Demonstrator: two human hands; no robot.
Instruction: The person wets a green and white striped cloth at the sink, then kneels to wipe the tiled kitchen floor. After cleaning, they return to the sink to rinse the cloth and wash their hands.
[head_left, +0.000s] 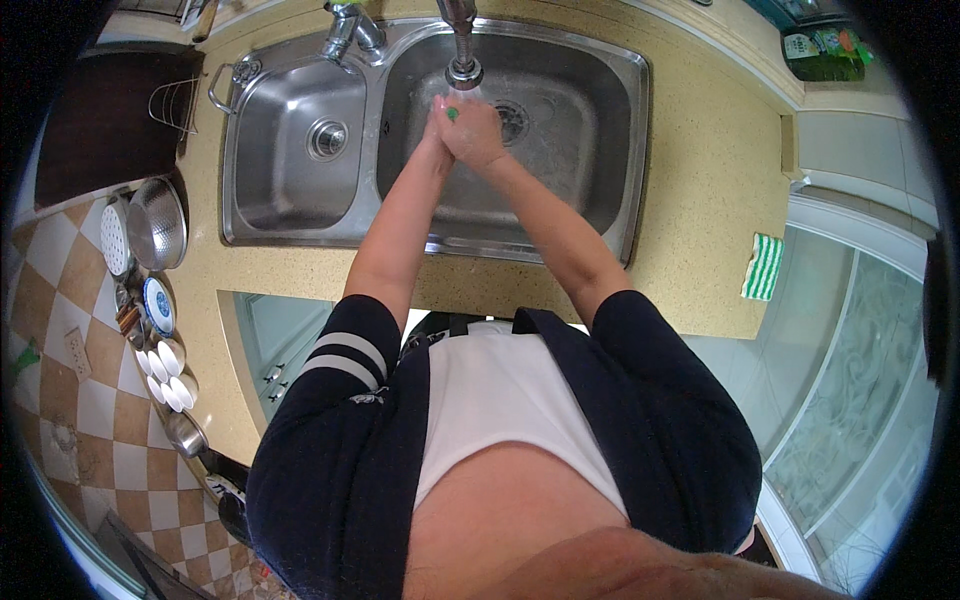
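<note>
My left hand (436, 136) and my right hand (475, 132) press together over the large basin of a stainless steel double sink (570, 180). Just above them hangs a spring-necked tap head (464, 75), with what looks like water falling on the hands. On the right hand's finger area shows a small green thing (452, 113), perhaps a ring. The right hand's fingers are curled over the left, which is partly hidden. Whether anything lies between the palms cannot be seen. The large basin's drain (511, 122) is just right of the hands.
The small basin (292, 191) and a second tap (343, 34) are at left. A metal colander (159, 223), white cups (171, 357) and a metal pot (186, 434) stand along the left counter. A green-striped sponge or cloth (763, 267) lies at the right counter edge.
</note>
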